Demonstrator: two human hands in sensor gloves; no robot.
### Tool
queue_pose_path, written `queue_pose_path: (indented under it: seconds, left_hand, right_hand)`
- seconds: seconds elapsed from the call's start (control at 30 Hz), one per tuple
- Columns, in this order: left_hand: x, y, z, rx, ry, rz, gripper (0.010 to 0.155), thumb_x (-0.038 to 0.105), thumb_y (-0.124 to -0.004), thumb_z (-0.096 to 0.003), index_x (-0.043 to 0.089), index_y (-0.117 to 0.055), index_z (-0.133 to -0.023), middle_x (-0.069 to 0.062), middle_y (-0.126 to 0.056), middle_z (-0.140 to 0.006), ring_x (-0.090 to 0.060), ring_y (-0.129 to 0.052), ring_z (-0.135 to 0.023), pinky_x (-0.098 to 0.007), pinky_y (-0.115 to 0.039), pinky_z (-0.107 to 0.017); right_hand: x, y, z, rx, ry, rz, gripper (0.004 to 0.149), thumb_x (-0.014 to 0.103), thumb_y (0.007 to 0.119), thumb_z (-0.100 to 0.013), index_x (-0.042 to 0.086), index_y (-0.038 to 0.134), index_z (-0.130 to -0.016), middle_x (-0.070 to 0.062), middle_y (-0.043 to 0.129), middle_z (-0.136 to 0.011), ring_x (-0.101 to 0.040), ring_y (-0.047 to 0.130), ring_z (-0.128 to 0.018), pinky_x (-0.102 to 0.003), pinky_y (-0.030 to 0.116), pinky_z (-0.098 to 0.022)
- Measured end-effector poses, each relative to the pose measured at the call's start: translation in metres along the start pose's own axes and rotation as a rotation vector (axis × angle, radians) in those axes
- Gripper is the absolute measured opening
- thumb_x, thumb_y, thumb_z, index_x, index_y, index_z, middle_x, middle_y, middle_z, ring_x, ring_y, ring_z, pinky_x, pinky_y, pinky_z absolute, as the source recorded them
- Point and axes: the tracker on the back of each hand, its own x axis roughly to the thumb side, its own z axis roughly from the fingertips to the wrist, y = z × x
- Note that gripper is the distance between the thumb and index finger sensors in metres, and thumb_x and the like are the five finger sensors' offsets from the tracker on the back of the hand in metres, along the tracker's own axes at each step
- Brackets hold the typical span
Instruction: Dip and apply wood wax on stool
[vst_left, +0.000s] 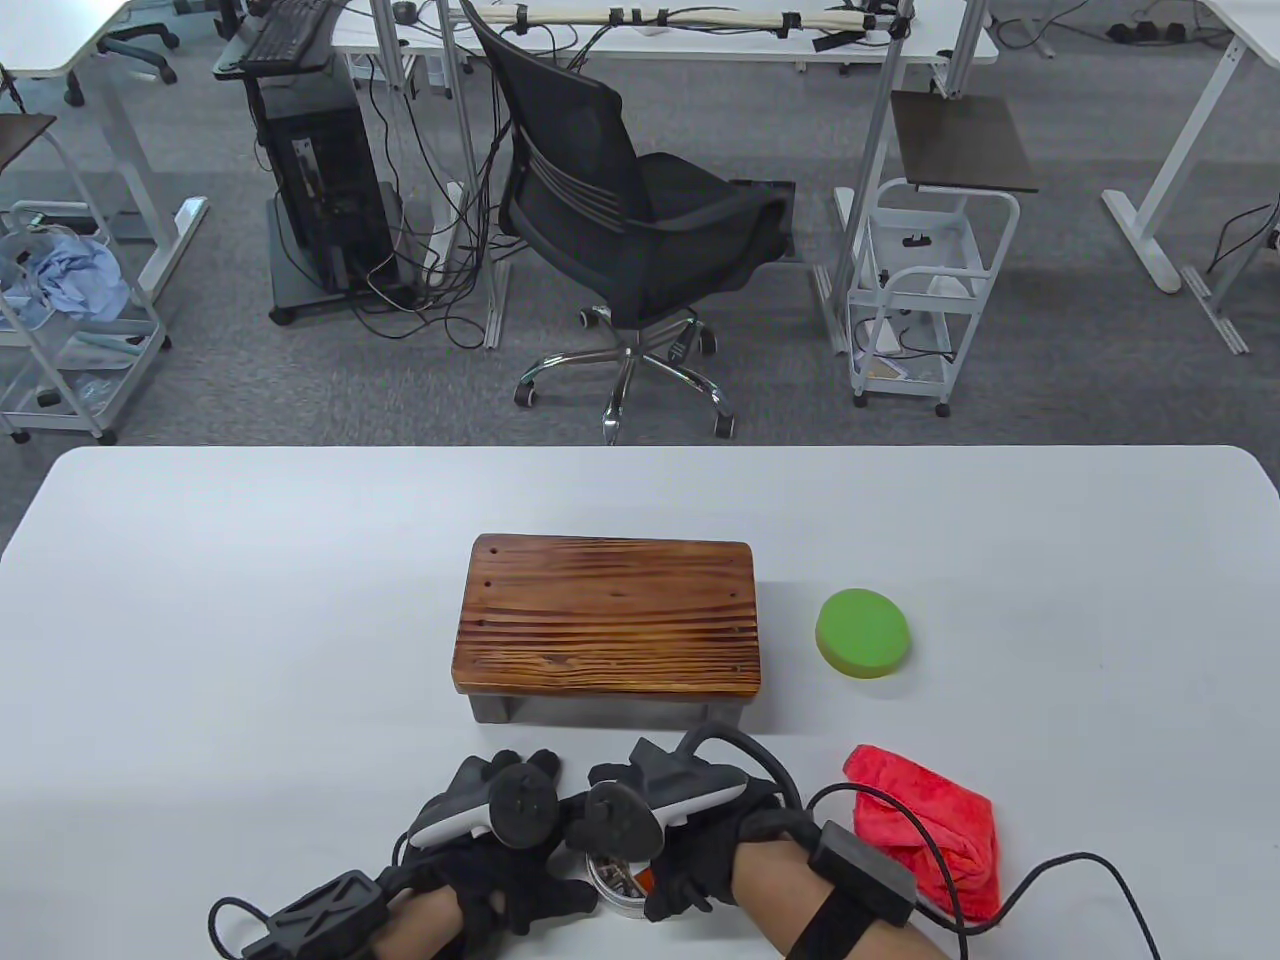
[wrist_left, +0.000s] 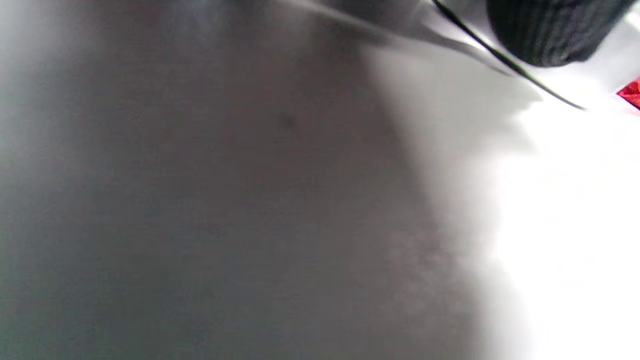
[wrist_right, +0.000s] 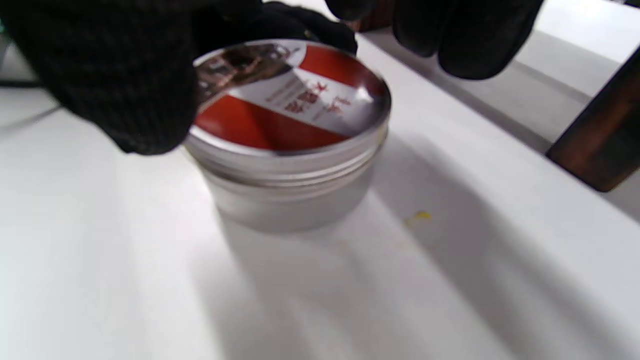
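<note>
A low wooden stool (vst_left: 607, 617) stands mid-table. A round metal wax tin (vst_left: 612, 880) with a red and white lid sits at the near edge between my hands. The right wrist view shows the tin (wrist_right: 290, 150) with the lid on. My right hand (vst_left: 690, 845) is over it, with the thumb (wrist_right: 125, 90) and a finger pressed on the lid's rim. My left hand (vst_left: 510, 860) has its fingers against the tin's left side. A green round sponge (vst_left: 863, 633) lies right of the stool. A red cloth (vst_left: 930, 835) lies by my right wrist.
A stool leg (wrist_right: 600, 135) stands close behind the tin. A small yellow speck (wrist_right: 420, 216) lies on the table beside the tin. Glove cables trail off the near table edge. The left wrist view is mostly blurred table, with the red cloth's edge (wrist_left: 631, 92).
</note>
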Motion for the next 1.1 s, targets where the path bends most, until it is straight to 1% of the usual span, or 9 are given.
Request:
queue_pose_path:
  seconds: [0.07, 0.1, 0.17, 0.23, 0.33, 0.67, 0.87, 1.1]
  left_hand:
    - [0.000, 0.000, 0.000, 0.000, 0.000, 0.001, 0.070, 0.077, -0.059, -0.0621, 0.053, -0.013, -0.109, -0.019, 0.024, -0.111, -0.055, 0.024, -0.088, -0.080, 0.003, -0.053]
    - [0.000, 0.000, 0.000, 0.000, -0.001, 0.002, 0.070, 0.077, -0.059, -0.0621, 0.053, -0.013, -0.109, -0.019, 0.024, -0.111, -0.055, 0.024, -0.088, -0.080, 0.003, -0.053]
    - [0.000, 0.000, 0.000, -0.001, -0.001, 0.002, 0.069, 0.077, -0.059, -0.0621, 0.053, -0.013, -0.109, -0.019, 0.025, -0.111, -0.055, 0.024, -0.088, -0.079, 0.003, -0.053]
    - [0.000, 0.000, 0.000, 0.000, -0.001, 0.002, 0.069, 0.077, -0.059, -0.0622, 0.053, -0.014, -0.109, -0.019, 0.024, -0.111, -0.055, 0.024, -0.088, -0.079, 0.003, -0.053]
    - [0.000, 0.000, 0.000, -0.001, -0.002, 0.003, 0.069, 0.077, -0.059, -0.0622, 0.053, -0.014, -0.109, -0.019, 0.025, -0.111, -0.055, 0.024, -0.088, -0.080, 0.003, -0.053]
    - [-0.001, -0.001, -0.001, -0.002, -0.007, 0.001, 0.067, 0.076, -0.059, -0.0621, 0.054, -0.016, -0.108, -0.019, 0.024, -0.111, -0.055, 0.024, -0.088, -0.079, 0.003, -0.053]
    - [0.000, -0.001, -0.001, -0.003, -0.007, 0.000, 0.067, 0.076, -0.060, -0.0619, 0.055, -0.016, -0.107, -0.019, 0.024, -0.111, -0.055, 0.024, -0.088, -0.079, 0.003, -0.053]
    - [0.000, -0.001, -0.001, -0.005, -0.009, -0.002, 0.067, 0.075, -0.060, -0.0612, 0.055, -0.016, -0.107, -0.018, 0.025, -0.111, -0.055, 0.024, -0.088, -0.079, 0.003, -0.053]
  right_hand:
    - [0.003, 0.000, -0.003, 0.000, -0.010, 0.039, 0.077, 0.048, 0.098, -0.047, 0.048, 0.044, -0.102, -0.005, 0.038, -0.116, -0.032, 0.071, -0.102, -0.056, 0.077, -0.069]
    - [0.005, 0.000, -0.005, 0.011, -0.009, 0.058, 0.074, 0.047, 0.097, -0.048, 0.047, 0.046, -0.101, -0.004, 0.039, -0.116, -0.030, 0.073, -0.100, -0.054, 0.078, -0.069]
    - [0.007, 0.002, -0.007, 0.019, -0.021, 0.065, 0.073, 0.047, 0.097, -0.047, 0.045, 0.048, -0.101, -0.004, 0.043, -0.114, -0.026, 0.076, -0.097, -0.050, 0.079, -0.068]
    - [0.008, 0.004, -0.009, 0.027, -0.020, 0.065, 0.071, 0.048, 0.097, -0.047, 0.043, 0.051, -0.101, -0.003, 0.048, -0.112, -0.028, 0.075, -0.096, -0.048, 0.080, -0.068]
    - [0.007, 0.005, -0.009, 0.001, -0.021, 0.043, 0.070, 0.048, 0.097, -0.046, 0.041, 0.053, -0.101, -0.004, 0.052, -0.110, -0.029, 0.077, -0.094, -0.044, 0.082, -0.067]
    - [0.006, 0.009, -0.008, -0.043, 0.009, -0.018, 0.071, 0.051, 0.093, -0.046, 0.034, 0.053, -0.102, -0.009, 0.055, -0.108, -0.033, 0.077, -0.089, -0.039, 0.084, -0.065]
    - [0.005, 0.013, -0.005, -0.074, 0.060, -0.067, 0.072, 0.053, 0.090, -0.047, 0.028, 0.053, -0.103, -0.012, 0.055, -0.107, -0.035, 0.077, -0.087, -0.037, 0.084, -0.063]
    - [0.009, 0.015, -0.004, -0.091, 0.155, -0.102, 0.074, 0.056, 0.086, -0.048, 0.023, 0.051, -0.105, -0.015, 0.056, -0.105, -0.036, 0.079, -0.083, -0.036, 0.085, -0.059]
